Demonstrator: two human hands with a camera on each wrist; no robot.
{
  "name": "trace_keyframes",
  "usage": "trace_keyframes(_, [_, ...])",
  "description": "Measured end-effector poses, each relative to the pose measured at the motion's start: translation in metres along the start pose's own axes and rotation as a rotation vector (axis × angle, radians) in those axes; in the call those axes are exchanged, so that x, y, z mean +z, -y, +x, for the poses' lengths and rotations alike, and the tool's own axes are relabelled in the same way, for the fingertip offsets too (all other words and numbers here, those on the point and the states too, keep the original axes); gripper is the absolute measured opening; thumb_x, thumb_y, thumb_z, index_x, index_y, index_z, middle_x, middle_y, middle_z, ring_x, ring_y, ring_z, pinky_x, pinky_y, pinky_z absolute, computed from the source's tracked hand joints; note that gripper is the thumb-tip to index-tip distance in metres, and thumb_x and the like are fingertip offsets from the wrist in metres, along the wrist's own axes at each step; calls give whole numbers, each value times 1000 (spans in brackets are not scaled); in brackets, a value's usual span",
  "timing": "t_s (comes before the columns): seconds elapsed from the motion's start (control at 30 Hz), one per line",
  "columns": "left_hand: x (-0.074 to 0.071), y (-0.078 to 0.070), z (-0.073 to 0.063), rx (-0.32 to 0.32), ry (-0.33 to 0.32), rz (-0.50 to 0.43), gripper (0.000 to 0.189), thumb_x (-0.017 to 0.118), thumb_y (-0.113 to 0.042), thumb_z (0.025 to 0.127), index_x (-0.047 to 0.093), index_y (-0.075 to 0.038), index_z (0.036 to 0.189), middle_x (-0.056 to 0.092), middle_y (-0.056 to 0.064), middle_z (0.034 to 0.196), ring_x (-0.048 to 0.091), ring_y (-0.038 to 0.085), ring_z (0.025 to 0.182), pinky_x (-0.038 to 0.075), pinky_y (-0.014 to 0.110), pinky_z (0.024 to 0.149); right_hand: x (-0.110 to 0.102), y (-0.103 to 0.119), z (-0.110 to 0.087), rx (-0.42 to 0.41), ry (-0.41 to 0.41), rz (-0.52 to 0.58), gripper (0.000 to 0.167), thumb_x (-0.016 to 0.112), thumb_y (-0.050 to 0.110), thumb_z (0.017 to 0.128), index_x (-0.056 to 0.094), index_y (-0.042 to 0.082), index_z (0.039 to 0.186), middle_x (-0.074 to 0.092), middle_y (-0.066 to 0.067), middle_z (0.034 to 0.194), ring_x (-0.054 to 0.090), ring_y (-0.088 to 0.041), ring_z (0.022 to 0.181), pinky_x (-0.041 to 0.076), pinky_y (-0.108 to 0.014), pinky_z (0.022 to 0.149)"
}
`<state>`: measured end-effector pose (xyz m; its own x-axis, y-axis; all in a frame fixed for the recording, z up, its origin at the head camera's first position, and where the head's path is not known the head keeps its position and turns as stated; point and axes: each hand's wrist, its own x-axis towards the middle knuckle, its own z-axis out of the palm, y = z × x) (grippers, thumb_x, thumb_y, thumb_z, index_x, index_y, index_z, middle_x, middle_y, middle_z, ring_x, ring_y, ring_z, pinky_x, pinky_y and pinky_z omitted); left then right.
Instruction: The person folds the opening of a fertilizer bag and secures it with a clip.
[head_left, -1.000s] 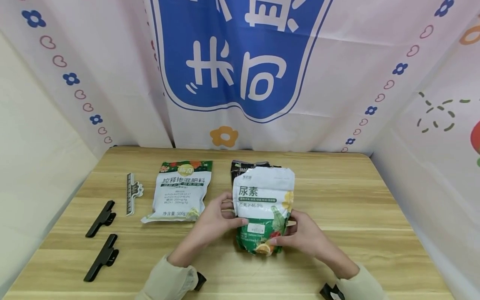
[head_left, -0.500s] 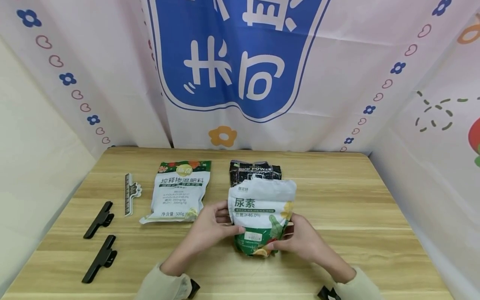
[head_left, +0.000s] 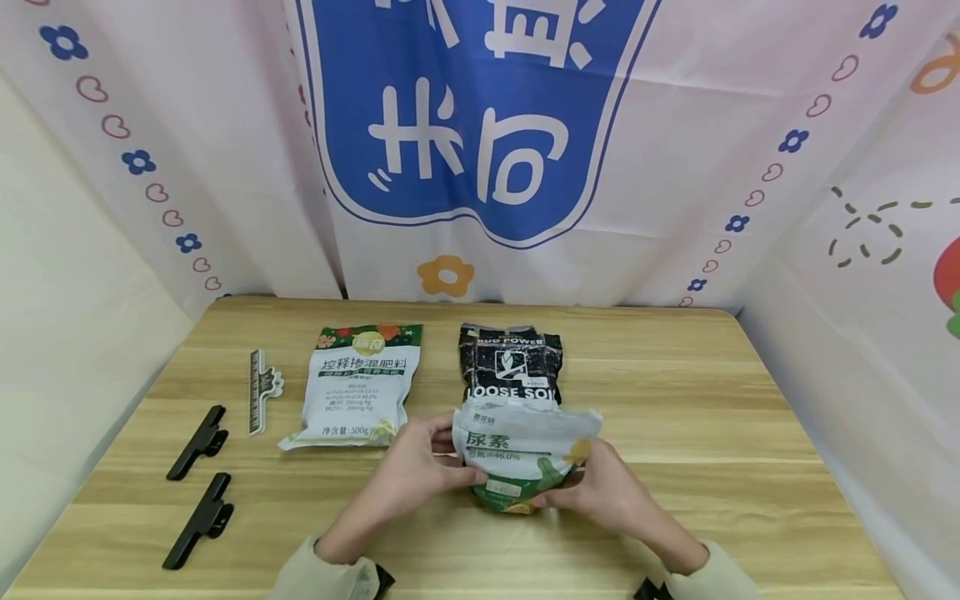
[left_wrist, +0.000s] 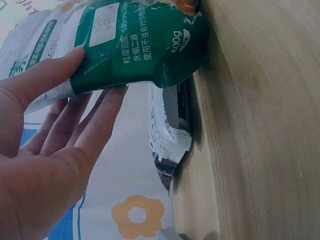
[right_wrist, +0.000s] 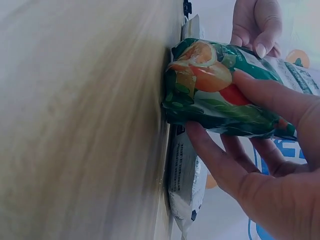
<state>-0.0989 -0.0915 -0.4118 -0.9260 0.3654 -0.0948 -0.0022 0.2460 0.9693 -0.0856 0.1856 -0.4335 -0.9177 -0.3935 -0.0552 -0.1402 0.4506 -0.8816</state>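
Observation:
A white and green fertilizer bag stands nearly upright at the table's middle, its bottom down by the tabletop in both wrist views. My left hand holds its left side, thumb on the printed front and fingers round the back. On the other side, my right hand grips the bag low, with the thumb across the fruit picture. Behind it lies a black soil bag, whose lower part is hidden by the fertilizer bag.
Left of the hands lies a white fertilizer bag with a green top. Farther left are a ruler-like clip and two black bag clips, one above the other. A printed curtain hangs behind the table.
The held fertilizer bag's top has swung toward me, so its front looks shorter and more of the black soil bag shows. Both hands keep hold of it.

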Motion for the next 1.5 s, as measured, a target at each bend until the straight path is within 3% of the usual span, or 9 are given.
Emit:
trace_keyframes(0.3, [-1,-1,-3,23,29,38,54,91,-1,75,69,2,125,78,19,113,78,23,98,64,25,83,-2,-2,-1,-28,53,46,68,93,13,75,62,9,135,74,-13,129,75,-21,109,63,-24,87])
trace_keyframes(0.43, [-2,-2,-3,-1,45,50,55,91,-4,77,68,1,127,77,19,116,78,26,102,64,25,85,-7,-1,-1,-34,79,78,72,92,18,79,58,10,142,70,-14,137,73,-28,117,64,-29,93])
trace_keyframes(0.57, [-3,-6,-4,-23,71,41,57,92,-9,78,67,-3,129,75,15,121,76,27,106,64,29,90,-15,2,-1,-53,47,63,73,91,27,82,57,11,144,68,-13,139,70,-30,122,61,-31,100])
trace_keyframes(0.7, [-5,-11,-5,-9,57,80,57,91,-22,82,68,-6,131,75,11,122,75,24,108,64,36,94,-22,9,-2,-112,-19,112,58,89,22,85,63,9,135,70,-13,135,70,-24,121,58,-29,106])
trace_keyframes(0.93, [-3,-16,-2,-9,15,102,47,85,-37,89,72,-18,130,77,1,120,72,17,107,59,25,88,-26,18,-2,-229,-85,172,28,78,7,94,71,9,121,74,-10,119,71,-11,106,60,-24,97])
trace_keyframes(1.3, [-1,-15,5,83,15,62,30,83,-31,92,79,-15,116,82,3,112,75,16,102,61,27,89,-23,24,1,-210,-125,188,35,77,7,95,70,0,129,76,-17,126,73,-9,109,62,-25,94])
trace_keyframes(1.5, [-4,-15,6,67,1,52,26,85,-31,90,82,-14,109,83,4,105,75,17,96,61,26,81,-22,25,4,-179,-155,201,29,76,8,96,74,-1,123,77,-18,121,74,-8,104,63,-26,88])
